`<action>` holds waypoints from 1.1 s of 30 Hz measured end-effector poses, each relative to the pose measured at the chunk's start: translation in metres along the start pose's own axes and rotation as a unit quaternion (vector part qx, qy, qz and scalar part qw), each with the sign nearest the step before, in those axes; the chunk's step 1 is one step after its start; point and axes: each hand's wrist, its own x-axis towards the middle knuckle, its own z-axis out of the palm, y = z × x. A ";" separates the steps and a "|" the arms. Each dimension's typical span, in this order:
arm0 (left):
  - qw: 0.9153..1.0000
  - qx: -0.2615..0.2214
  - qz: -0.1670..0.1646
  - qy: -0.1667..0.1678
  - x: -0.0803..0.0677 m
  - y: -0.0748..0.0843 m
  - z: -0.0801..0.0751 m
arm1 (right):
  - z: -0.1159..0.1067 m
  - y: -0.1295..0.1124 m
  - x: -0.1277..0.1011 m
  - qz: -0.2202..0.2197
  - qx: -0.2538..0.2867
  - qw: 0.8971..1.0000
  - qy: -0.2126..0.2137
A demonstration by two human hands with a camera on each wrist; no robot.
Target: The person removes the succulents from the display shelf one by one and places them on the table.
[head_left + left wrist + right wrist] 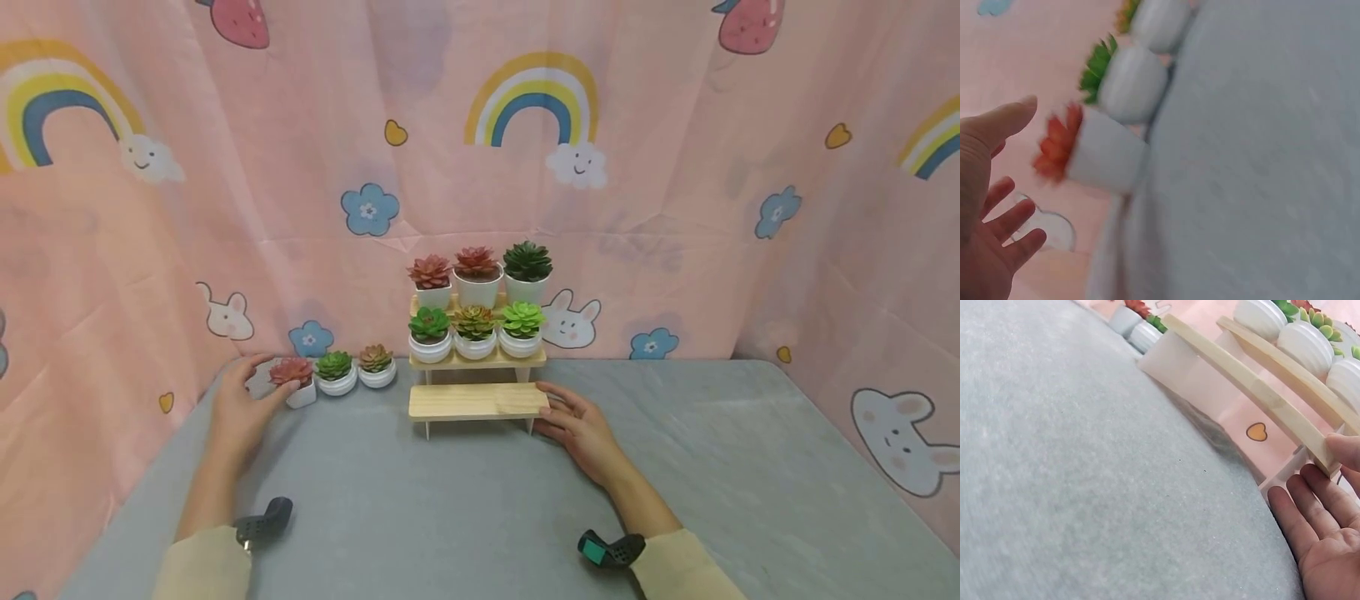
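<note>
My left hand [267,380] is open at the back left of the table, thumb and fingers spread on either side of a red succulent in a white pot [294,381]. In the left wrist view the open left hand [999,190] is just short of that pot [1100,156]. My right hand [558,408] lies flat against the right end of the lowest step [472,401] of a wooden tiered stand. The right wrist view has the thumb [1344,449] on the plank's end [1260,394] and the fingers straight beside the leg.
A green succulent pot [335,372] and a reddish-green one [376,366] stand in a row right of the red one. Three pots fill the stand's middle step [476,333] and three the top step [477,277]. A pink patterned curtain [675,208] surrounds the grey table [465,517].
</note>
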 end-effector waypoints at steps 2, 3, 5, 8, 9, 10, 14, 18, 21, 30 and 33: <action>1.000 -0.006 0.009 0.005 0.000 0.013 -0.004 | 0.000 -0.001 0.001 0.001 0.000 1.000 0.000; 1.000 -0.010 0.012 0.005 0.000 0.020 -0.005 | 0.000 -0.001 0.001 0.001 0.000 1.000 -0.001; 1.000 -0.018 0.022 0.001 -0.001 0.036 -0.006 | 0.000 -0.001 0.002 0.000 0.002 1.000 -0.002; 0.998 -0.034 0.043 -0.017 -0.004 0.056 -0.005 | 0.001 -0.002 0.002 -0.003 0.005 1.000 -0.002; 0.998 -0.040 0.054 -0.020 -0.005 0.062 -0.004 | 0.001 -0.001 0.002 -0.004 0.006 1.000 -0.002; 0.997 -0.044 0.064 -0.023 -0.007 0.067 -0.003 | 0.002 -0.001 0.002 -0.005 0.008 1.000 -0.001; 0.993 -0.061 0.097 -0.038 -0.015 0.083 0.005 | 0.004 0.003 0.001 0.002 0.010 1.000 -0.007; 0.989 -0.069 0.111 -0.068 -0.018 0.098 0.020 | 0.005 0.006 -0.001 0.003 0.011 1.000 -0.010; 0.986 -0.079 0.120 -0.085 -0.016 0.112 0.034 | 0.003 0.006 -0.001 -0.003 0.011 1.000 -0.008; 0.974 -0.116 0.158 -0.111 -0.010 0.144 0.080 | -0.001 0.001 -0.001 -0.006 0.010 1.000 -0.010; 0.975 -0.123 0.148 -0.110 -0.006 0.146 0.091 | 0.000 0.000 0.000 -0.007 0.009 1.000 -0.011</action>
